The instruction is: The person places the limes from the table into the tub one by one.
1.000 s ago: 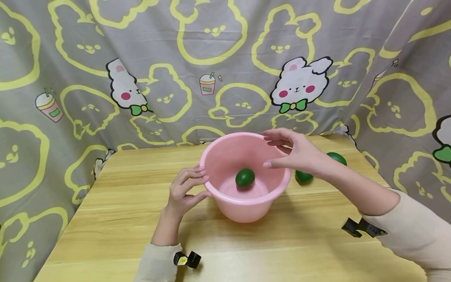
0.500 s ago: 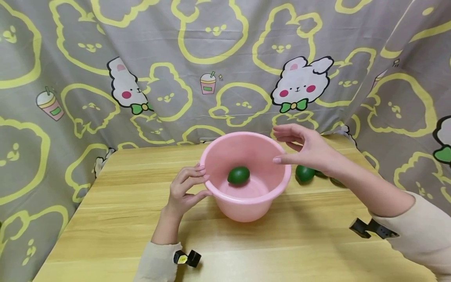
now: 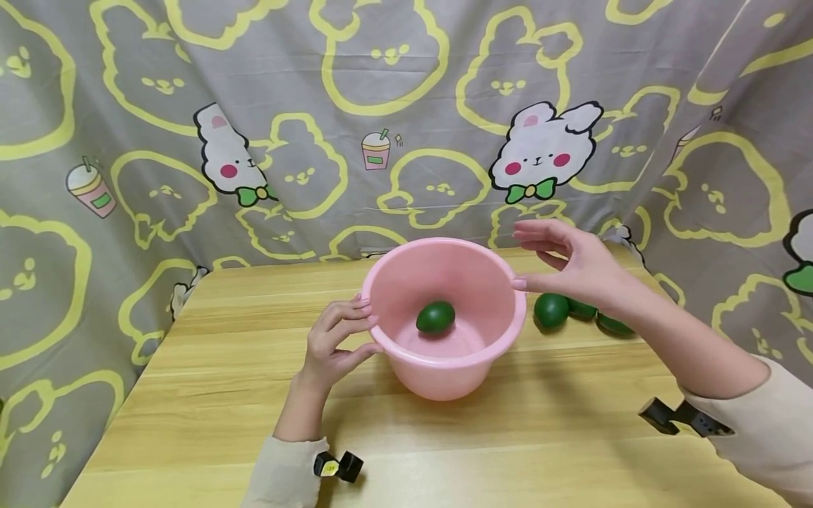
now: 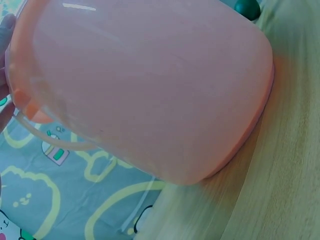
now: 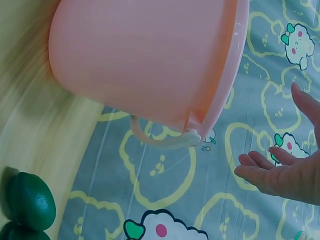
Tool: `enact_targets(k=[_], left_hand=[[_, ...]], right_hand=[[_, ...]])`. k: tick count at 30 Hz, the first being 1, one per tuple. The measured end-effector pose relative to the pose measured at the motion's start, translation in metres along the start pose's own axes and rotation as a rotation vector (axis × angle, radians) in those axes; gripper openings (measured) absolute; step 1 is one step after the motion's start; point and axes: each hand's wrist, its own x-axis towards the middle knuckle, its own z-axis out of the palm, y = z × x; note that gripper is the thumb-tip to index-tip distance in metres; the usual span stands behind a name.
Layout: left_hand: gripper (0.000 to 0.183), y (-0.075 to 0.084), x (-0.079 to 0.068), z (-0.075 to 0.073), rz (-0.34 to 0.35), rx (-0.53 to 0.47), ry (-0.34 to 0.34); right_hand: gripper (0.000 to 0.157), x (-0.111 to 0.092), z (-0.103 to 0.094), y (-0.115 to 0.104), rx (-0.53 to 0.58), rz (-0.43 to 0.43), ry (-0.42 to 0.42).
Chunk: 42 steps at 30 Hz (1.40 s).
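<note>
A pink plastic bucket [image 3: 438,381] stands on the table with one dark green lime [image 3: 435,317] lying at its bottom. My left hand [image 3: 330,346] holds the bucket's left rim between thumb and fingers; only its fingertips show at the edge of the left wrist view. My right hand [image 3: 578,264] hovers just beyond the right rim, thumb and fingers spread apart with nothing between them. Below it, three more limes, the nearest lime [image 3: 551,311] among them, lie close together on the table. My right forearm partly covers the farthest one.
The wooden table [image 3: 209,395] ends at a grey patterned curtain [image 3: 394,190] behind and at both sides. A pale curved handle [image 5: 160,140] hangs from the far side of the bucket. Small black cameras [image 3: 686,418] are strapped at both wrists.
My right hand has moved right, from over the bucket's opening to outside its rim. The lime in the bucket has rolled left, then slightly back. The left hand stays on the rim.
</note>
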Motion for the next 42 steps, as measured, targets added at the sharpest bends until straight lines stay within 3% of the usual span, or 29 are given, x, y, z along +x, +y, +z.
enact_targets(k=[13, 22, 42], left_hand=[[0.038, 0.002, 0.002, 0.001, 0.014, -0.014, 0.001], [0.038, 0.001, 0.003, 0.002, 0.022, -0.010, 0.001], [0.039, 0.000, 0.002, -0.001, 0.024, 0.011, -0.007]], right_hand=[[0.078, -0.004, -0.006, 0.014, -0.050, -0.001, 0.080], [0.085, -0.005, -0.004, 0.024, -0.111, 0.005, 0.180], [0.089, 0.005, -0.007, 0.039, -0.121, 0.059, 0.285]])
